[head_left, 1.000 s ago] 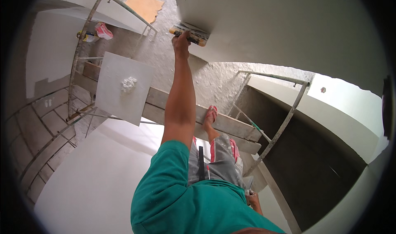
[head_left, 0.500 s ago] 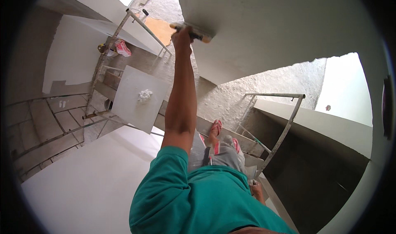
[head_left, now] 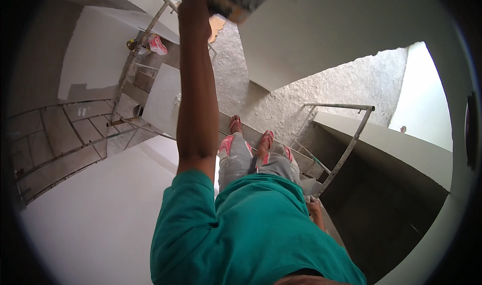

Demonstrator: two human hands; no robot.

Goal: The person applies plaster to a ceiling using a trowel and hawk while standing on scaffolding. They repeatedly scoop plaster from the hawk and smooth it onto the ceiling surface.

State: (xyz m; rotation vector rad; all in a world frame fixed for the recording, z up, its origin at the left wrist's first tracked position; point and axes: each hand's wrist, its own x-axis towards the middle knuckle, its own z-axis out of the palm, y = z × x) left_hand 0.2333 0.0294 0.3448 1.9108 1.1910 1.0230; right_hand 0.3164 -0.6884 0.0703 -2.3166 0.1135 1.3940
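My left hand (head_left: 195, 6) reaches far up at the top edge, its fingers closed on a wide plastering trowel (head_left: 240, 3). The trowel is smeared by motion; it lies against or close to the smooth grey plastered surface (head_left: 321, 29), and I cannot tell which. Low at my right side, my right hand (head_left: 314, 205) is closed beside my hip. At its fingers shows a flat grey blade-like tool (head_left: 311, 186), whose handle is hidden. A white board (head_left: 161, 91) lies left of my left forearm, which covers most of the white paste on it.
Narrow planks run under my feet (head_left: 266, 140). A metal scaffold frame (head_left: 346, 149) stands to the right, another frame (head_left: 131, 59) to the left. Beyond the left one lies a red-and-white bag (head_left: 158, 45). A dark recess (head_left: 371, 204) drops away at lower right.
My left hand has moved up with the trowel, to the top edge of the view. My left arm now covers more of the board. Both feet now show. My right hand stays low at my side.
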